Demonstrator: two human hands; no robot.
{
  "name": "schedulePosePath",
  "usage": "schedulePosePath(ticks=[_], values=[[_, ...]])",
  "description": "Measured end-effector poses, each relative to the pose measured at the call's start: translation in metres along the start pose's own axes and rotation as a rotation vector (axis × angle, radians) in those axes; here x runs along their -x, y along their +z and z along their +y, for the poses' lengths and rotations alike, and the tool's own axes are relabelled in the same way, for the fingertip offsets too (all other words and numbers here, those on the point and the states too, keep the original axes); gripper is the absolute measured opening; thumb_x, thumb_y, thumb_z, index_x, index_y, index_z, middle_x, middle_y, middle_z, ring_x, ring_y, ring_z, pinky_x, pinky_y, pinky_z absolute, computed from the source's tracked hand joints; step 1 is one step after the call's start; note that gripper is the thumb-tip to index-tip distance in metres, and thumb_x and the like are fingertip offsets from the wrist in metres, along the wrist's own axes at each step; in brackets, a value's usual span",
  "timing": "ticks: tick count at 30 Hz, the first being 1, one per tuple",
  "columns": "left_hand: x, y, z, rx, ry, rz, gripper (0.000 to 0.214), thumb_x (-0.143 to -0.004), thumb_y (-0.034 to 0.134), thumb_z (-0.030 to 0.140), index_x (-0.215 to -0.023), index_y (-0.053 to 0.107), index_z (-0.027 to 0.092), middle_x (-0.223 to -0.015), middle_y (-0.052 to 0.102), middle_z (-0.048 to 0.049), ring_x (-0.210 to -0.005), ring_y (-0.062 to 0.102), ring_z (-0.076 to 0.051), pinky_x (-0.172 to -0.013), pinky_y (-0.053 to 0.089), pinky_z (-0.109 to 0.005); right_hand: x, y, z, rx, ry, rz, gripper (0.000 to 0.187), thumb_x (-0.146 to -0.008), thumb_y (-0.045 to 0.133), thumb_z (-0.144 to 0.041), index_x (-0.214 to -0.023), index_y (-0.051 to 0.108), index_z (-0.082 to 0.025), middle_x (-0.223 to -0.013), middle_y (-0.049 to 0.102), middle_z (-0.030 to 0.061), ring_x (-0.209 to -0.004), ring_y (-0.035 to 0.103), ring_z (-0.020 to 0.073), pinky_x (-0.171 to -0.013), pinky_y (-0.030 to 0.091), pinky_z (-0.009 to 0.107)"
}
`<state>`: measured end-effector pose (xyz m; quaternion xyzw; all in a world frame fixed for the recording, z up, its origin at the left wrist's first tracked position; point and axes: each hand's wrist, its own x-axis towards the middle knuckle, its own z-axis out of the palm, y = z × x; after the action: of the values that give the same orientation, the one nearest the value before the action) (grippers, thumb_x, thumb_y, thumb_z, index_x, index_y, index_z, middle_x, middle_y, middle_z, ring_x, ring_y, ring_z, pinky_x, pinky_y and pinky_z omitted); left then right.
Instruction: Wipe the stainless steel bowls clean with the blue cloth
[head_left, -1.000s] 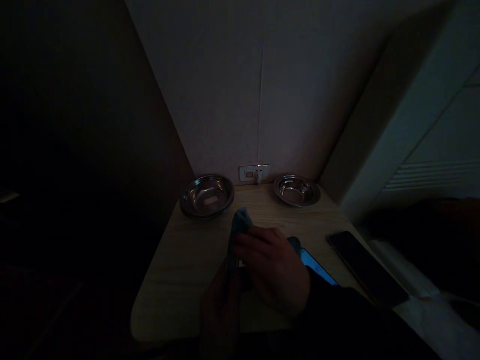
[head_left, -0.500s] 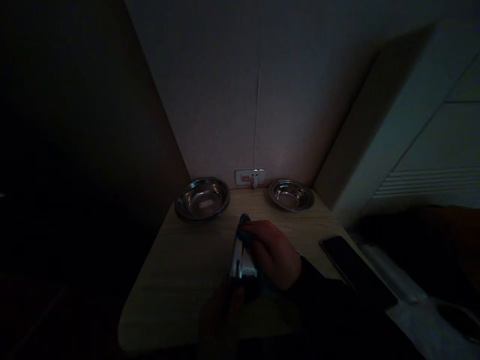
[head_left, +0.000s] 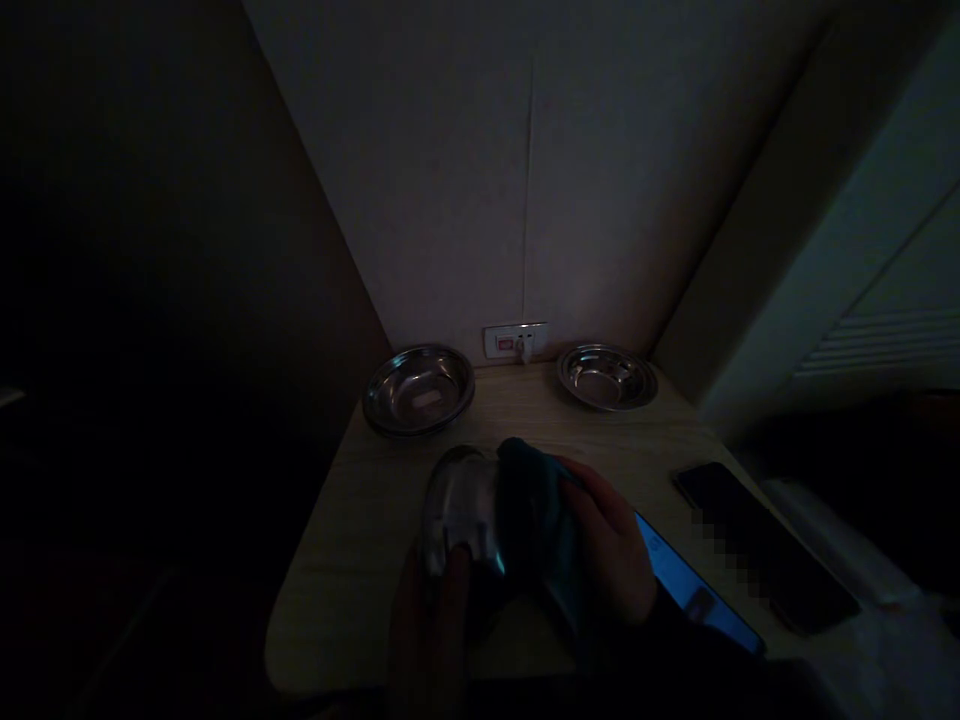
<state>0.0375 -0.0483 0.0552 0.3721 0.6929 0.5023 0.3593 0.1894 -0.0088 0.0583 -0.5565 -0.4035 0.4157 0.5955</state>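
Note:
The room is very dark. My left hand [head_left: 439,610] grips a steel bowl [head_left: 459,505] by its near rim, tilted up on edge over the wooden table [head_left: 360,540]. My right hand [head_left: 611,545] presses a blue cloth [head_left: 536,515] into the bowl's inside, fingers closed on the cloth.
Two more steel bowls sit at the table's back, one on the left [head_left: 418,388] and one on the right [head_left: 607,376], by a wall socket [head_left: 514,341]. A lit phone [head_left: 690,590] lies under my right wrist; a dark phone [head_left: 765,545] lies at the table's right edge.
The bowl has turned from edge-on to showing its outside face toward me. My right hand with the cloth has shifted right and round the bowl; the lit phone shows again.

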Motion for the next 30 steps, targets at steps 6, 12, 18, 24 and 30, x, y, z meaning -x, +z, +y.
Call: schedulePosePath(ticks=[6,12,18,24,30], values=[[0.002,0.000,0.009,-0.063,-0.096,0.068,0.047,-0.071,0.061,0.053,-0.104,0.065,0.019,-0.105,0.070,-0.0111,-0.101,0.063,-0.030,-0.079,0.052,-0.037,0.010,0.000,0.004,0.021,-0.016,-0.027,0.027,-0.081,0.057,-0.037,-0.098,0.072,-0.022,-0.094,0.074,0.0050,-0.086,0.069,0.0231,-0.074,0.057,0.035],[-0.004,-0.005,0.006,-0.044,-0.082,-0.026,0.048,-0.068,0.064,0.055,-0.097,0.067,0.017,-0.096,0.072,-0.0105,-0.091,0.066,-0.028,-0.074,0.054,-0.034,0.034,0.003,0.007,0.189,-0.253,-0.064,0.028,-0.090,0.048,-0.025,-0.112,0.066,-0.024,-0.109,0.070,0.0049,-0.097,0.067,0.0207,-0.084,0.056,0.034],[-0.002,-0.003,-0.002,-0.006,-0.080,-0.129,0.050,-0.065,0.062,0.061,-0.086,0.068,0.016,-0.083,0.073,-0.0099,-0.078,0.068,-0.025,-0.067,0.055,-0.031,0.054,0.011,0.007,0.531,-0.852,-0.107,0.033,-0.090,0.047,-0.017,-0.121,0.060,-0.023,-0.117,0.067,0.0063,-0.110,0.059,0.0206,-0.087,0.055,0.033],[0.000,-0.003,0.001,-0.015,-0.029,-0.152,0.044,-0.064,0.068,0.054,-0.088,0.070,0.017,-0.089,0.074,-0.0104,-0.084,0.068,-0.027,-0.071,0.055,-0.033,0.018,0.016,-0.020,0.580,-0.875,-0.216,0.034,-0.087,0.043,-0.010,-0.115,0.062,-0.017,-0.117,0.066,0.0082,-0.104,0.057,0.0220,-0.084,0.055,0.038],[0.000,0.000,0.007,0.016,0.003,-0.169,0.038,-0.064,0.069,0.049,-0.084,0.072,0.016,-0.086,0.074,-0.0111,-0.081,0.069,-0.028,-0.071,0.056,-0.035,0.023,0.012,-0.026,0.692,-0.940,-0.247,0.030,-0.090,0.045,-0.015,-0.116,0.062,-0.017,-0.115,0.067,0.0073,-0.102,0.055,0.0233,-0.078,0.056,0.036]])
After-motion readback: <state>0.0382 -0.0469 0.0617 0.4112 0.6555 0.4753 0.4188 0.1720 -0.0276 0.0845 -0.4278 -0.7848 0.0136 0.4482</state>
